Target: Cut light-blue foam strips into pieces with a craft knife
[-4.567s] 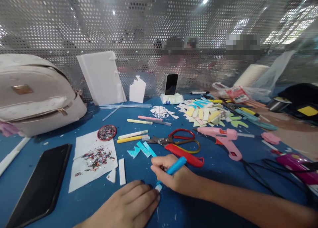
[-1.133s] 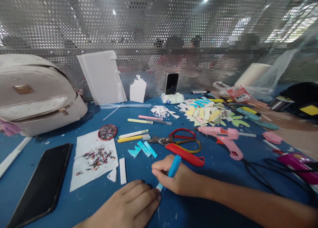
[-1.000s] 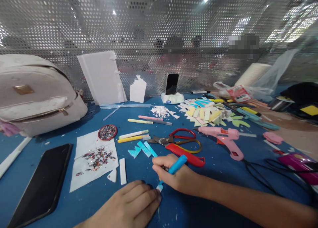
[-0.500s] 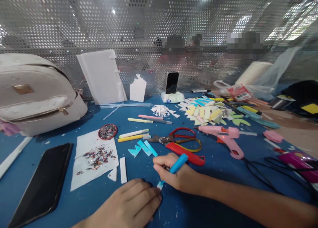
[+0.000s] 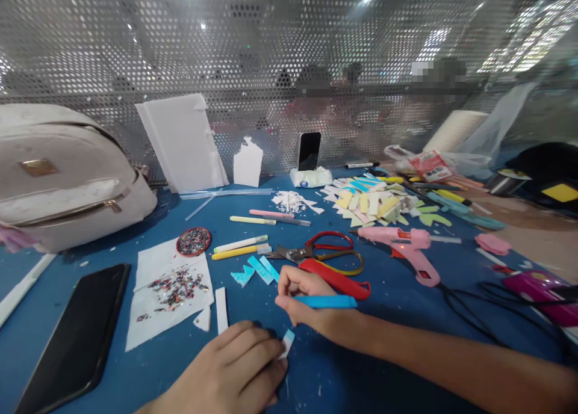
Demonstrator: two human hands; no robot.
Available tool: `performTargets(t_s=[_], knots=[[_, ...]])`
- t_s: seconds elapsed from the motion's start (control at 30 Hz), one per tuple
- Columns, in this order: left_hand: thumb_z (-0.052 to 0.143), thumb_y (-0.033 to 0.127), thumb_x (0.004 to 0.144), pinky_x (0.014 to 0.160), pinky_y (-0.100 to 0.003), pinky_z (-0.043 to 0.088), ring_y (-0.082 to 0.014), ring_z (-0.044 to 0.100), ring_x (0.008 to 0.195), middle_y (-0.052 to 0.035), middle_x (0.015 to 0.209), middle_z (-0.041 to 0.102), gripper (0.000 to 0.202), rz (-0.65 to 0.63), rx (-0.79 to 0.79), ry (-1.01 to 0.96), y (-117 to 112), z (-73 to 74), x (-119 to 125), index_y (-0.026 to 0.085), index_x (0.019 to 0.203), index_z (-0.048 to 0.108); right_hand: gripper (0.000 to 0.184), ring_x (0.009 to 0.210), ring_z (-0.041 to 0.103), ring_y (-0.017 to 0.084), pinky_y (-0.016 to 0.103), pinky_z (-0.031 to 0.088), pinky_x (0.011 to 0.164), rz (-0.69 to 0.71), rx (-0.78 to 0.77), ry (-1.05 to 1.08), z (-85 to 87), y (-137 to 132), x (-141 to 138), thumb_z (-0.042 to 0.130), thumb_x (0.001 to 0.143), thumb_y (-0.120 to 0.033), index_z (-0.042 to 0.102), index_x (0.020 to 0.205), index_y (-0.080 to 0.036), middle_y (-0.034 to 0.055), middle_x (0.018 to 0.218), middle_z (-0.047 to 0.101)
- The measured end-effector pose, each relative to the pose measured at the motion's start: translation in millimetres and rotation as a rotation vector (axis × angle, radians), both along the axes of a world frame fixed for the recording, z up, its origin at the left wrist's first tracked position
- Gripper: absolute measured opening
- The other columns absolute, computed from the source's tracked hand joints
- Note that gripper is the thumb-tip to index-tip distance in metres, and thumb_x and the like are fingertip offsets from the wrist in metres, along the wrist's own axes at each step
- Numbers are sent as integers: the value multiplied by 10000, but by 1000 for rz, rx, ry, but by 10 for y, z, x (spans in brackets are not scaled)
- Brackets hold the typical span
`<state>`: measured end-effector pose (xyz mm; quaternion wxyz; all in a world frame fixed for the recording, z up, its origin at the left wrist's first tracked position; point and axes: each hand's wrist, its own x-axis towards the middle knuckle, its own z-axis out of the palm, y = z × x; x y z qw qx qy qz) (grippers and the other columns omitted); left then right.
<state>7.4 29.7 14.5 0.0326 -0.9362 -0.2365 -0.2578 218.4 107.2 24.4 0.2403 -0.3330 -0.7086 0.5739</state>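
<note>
My right hand [image 5: 316,308] is closed around a blue marker [image 5: 332,301], which lies nearly level across the fingers, raised off the strip. The marker's tip is hidden by the fingers. Under the fingertips of my left hand [image 5: 244,363], a small white strip [image 5: 288,343] with a blue-coloured end is held against the table; most of it is covered. Just beyond my hands lie blue-coloured pieces [image 5: 261,270]. A plain white strip [image 5: 221,310] and a small white triangular piece [image 5: 203,319] rest left of them, near my left hand.
Scissors [image 5: 295,254], a red-handled cutter [image 5: 336,278] and a pink glue gun [image 5: 413,245] lie beyond my right hand. Left are a paper with glitter [image 5: 142,305], a black phone [image 5: 79,336] and a backpack [image 5: 63,203]. Cut pieces [image 5: 374,200] are heaped at the back.
My right hand has lifted the blue marker off the strip and tipped it from upright-slanting to nearly level. More of the strip's blue end now shows. My left hand stays in place.
</note>
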Motion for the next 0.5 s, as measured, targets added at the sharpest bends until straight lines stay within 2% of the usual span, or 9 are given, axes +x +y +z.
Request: performTargets(t_s=[0.13, 0.23, 0.37, 0.5], knots=[[413, 213, 1064, 904, -355, 576, -200, 677, 990, -96, 1072, 718, 290, -2, 17, -2, 5, -12, -3, 99, 1134, 670, 95, 603, 417, 111, 230, 340, 569, 0, 91, 5, 24, 2, -1, 609, 867, -222, 519, 886, -195, -63, 684, 447], [440, 205, 1056, 914, -353, 573, -201, 675, 996, -95, 1085, 723, 276, -18, 19, 3, 0, -23, -10, 85, 1143, 674, 44, 593, 397, 118, 241, 335, 562, -8, 52, 7, 119, -20, -20, 541, 847, -188, 507, 873, -196, -58, 681, 428], [455, 147, 1039, 918, -365, 570, -203, 679, 1002, -66, 1150, 717, 262, 19, 116, 40, -32, -22, -16, 99, 1152, 687, 55, 650, 415, 135, 259, 357, 601, -34, 49, 19, 179, -33, -22, 525, 824, -229, 485, 840, -194, -26, 748, 464], [365, 140, 1064, 909, -349, 555, -191, 676, 993, -56, 1165, 713, 340, 34, 141, 62, -42, -27, 3, 111, 1154, 691, 190, 673, 435, 150, 274, 358, 615, -4, 141, 11, 114, -21, 42, 464, 913, -350, 497, 809, -194, -14, 750, 468]])
